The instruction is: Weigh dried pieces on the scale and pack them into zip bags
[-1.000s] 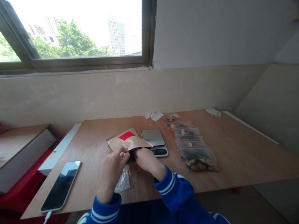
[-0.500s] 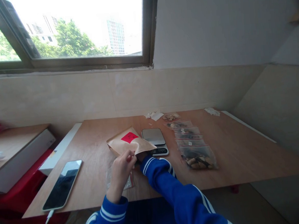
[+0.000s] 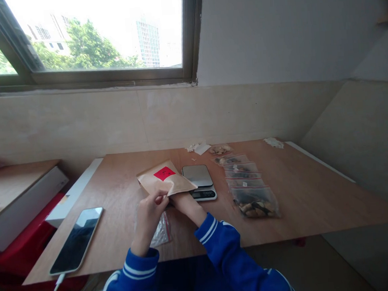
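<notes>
A brown kraft paper bag (image 3: 153,183) with a red label is held tilted above the table, its mouth toward me. My left hand (image 3: 152,207) pinches the edge of the bag's mouth between thumb and fingers. My right hand (image 3: 185,204) reaches into the bag from the right; its fingers are hidden inside, so their pose does not show. Just behind and to the right is a digital kitchen scale (image 3: 196,176), its lower left partly covered by the bag. Below my hands lies a clear zip bag (image 3: 162,232) with a red seal line.
Right of the scale, a row of overlapping zip bags (image 3: 255,203) holds dried pieces. Another bag of pale pieces (image 3: 220,149) and white scraps (image 3: 199,148) lie at the back. A phone (image 3: 78,240) on a charging cable rests at the left table edge.
My right forearm has drawn back a little, and the wrist now shows outside the bag's mouth. My left hand keeps its pinch on the bag. The view has shifted slightly.
</notes>
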Demonstrator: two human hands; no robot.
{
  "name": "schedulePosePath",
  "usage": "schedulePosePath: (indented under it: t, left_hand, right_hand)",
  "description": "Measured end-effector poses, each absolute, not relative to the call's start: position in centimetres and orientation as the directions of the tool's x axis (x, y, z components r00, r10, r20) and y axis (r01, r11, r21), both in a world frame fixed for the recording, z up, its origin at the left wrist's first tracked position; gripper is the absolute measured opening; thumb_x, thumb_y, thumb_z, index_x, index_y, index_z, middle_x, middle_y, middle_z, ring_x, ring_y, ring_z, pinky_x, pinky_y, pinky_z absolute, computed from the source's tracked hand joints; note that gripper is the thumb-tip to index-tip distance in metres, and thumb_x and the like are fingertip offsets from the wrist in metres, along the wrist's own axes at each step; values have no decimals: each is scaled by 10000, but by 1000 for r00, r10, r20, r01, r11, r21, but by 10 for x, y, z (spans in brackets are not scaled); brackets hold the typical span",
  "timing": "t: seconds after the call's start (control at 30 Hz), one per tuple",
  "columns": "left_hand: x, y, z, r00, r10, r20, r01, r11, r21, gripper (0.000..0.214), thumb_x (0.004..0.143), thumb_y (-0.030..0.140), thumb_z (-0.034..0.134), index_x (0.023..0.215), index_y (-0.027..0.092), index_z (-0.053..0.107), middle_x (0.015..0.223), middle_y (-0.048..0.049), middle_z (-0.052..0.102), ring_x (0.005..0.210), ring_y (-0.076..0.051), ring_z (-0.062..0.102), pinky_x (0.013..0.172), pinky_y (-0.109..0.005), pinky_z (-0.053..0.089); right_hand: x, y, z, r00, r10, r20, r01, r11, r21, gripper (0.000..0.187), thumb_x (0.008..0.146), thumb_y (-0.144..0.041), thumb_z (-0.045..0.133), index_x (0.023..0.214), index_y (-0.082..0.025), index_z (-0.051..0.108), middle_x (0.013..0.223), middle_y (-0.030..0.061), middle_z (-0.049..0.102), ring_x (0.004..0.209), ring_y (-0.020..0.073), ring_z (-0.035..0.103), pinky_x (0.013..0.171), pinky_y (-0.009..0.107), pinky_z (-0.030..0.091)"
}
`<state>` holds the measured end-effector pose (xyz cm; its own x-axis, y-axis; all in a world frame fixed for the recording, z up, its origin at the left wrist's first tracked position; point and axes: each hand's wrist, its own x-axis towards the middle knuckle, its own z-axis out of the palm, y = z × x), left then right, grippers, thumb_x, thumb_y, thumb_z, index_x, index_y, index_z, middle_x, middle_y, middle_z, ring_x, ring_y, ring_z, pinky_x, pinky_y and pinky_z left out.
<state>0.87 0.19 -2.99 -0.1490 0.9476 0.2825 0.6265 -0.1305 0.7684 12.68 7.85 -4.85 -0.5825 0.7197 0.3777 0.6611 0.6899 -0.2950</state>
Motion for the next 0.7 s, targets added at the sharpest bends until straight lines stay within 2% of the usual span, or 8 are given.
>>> schedulePosePath:
  t: [0.1,0.2,0.33,0.43,0.53,0.7]
  left_hand:
    - [4,5,-23,-135,947,291,572,-165,803,160,797,295,589,887,246,711,792,11,750,798,-192,726,648,-221,506]
    - [0,9,-17,-117,949,293,547,-184,816,171,800,302,590,908,240,708,789,11,749,805,-198,729,634,-221,520]
    - [-6,17,-8,-93,942,322,531,-227,816,175,808,307,594,917,231,707,855,6,749,819,-194,727,689,-236,543]
    - [-9,22,0,-79,931,356,530,-263,806,168,811,317,601,903,225,708,886,3,749,839,-191,723,748,-250,548]
    - [-9,25,8,-84,929,362,531,-265,805,169,806,336,609,873,219,711,859,0,749,795,-190,723,702,-249,554]
    - [-6,27,11,-89,924,373,534,-272,800,191,804,357,610,874,212,712,864,-11,753,780,-195,723,691,-261,563]
  right_hand:
    - [137,69,-43,-630,720,290,674,693,-256,276,944,-202,505,1178,-162,647,1222,117,659,1125,266,607,960,348,479]
    - [143,62,-37,-630,743,228,714,669,-205,292,965,-206,455,1191,-170,636,1158,125,687,1020,264,662,875,346,523]
    - [143,62,-30,-611,759,226,758,643,-107,301,982,-231,430,1229,-192,597,1098,134,699,872,245,700,743,319,551]
    - [145,64,-26,-621,728,290,757,653,-18,307,971,-198,454,1257,-195,565,1138,137,674,894,233,692,731,301,549]
    - [152,65,-27,-649,645,403,719,694,47,302,966,-170,466,1252,-202,561,1211,127,634,1003,233,655,806,322,537]
    - [162,68,-36,-648,572,503,688,723,64,256,971,-327,486,1151,-198,616,1044,109,657,897,228,644,771,348,520]
